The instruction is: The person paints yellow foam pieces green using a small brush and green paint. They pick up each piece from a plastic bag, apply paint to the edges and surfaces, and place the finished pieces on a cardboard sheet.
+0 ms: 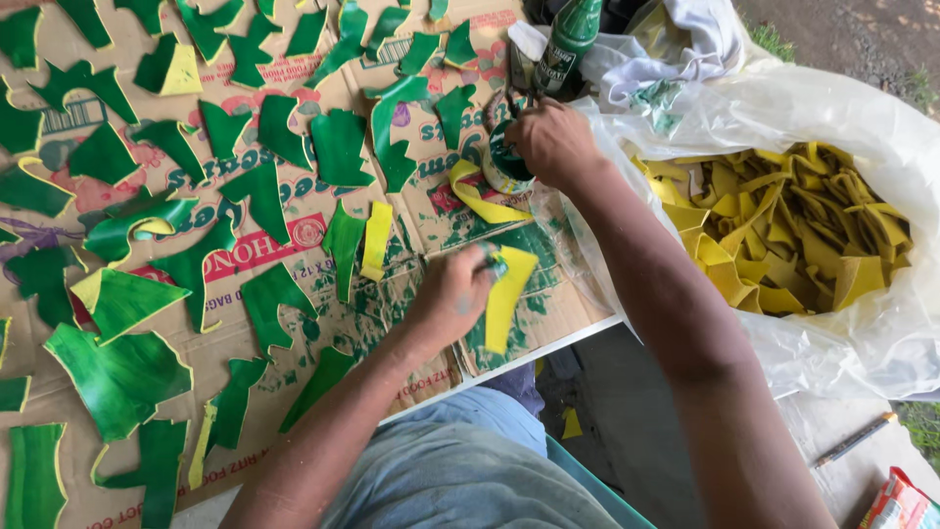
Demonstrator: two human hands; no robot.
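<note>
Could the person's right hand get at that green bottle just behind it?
Probably yes: the right hand rests on a small paint pot, and the green bottle stands just beyond, with nothing visible between.

The right hand [553, 142] covers the top of the small paint tin [507, 168], so whatever its fingers hold cannot be told. Behind the tin, the green bottle [563, 44] is cut off by the top edge. The left hand [452, 294] hides part of the yellow piece [509, 299].

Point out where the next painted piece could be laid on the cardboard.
Bare cardboard shows between the left hand and the right hand, near the curled yellow strip. Green painted pieces crowd the sheet's left and top.
</note>
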